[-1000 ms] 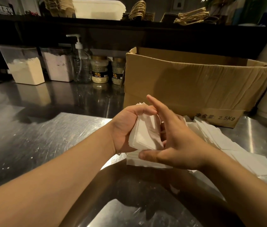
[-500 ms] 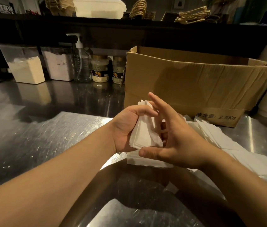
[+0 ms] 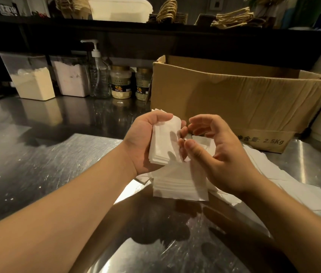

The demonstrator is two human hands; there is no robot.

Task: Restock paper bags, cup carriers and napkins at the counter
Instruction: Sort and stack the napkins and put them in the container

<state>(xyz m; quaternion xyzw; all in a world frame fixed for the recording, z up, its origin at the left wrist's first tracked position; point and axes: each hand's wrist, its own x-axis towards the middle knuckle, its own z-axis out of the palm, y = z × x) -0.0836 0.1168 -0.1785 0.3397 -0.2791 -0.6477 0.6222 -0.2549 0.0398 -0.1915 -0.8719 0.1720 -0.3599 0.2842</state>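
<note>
Visibly two jars (image 3: 120, 81), one box (image 3: 234, 99).

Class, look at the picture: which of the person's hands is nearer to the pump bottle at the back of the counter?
Left. The left hand, gripping a napkin stack, sits diagonally in front of the pump bottle. The right hand is farther right, in front of the cardboard box.
</note>
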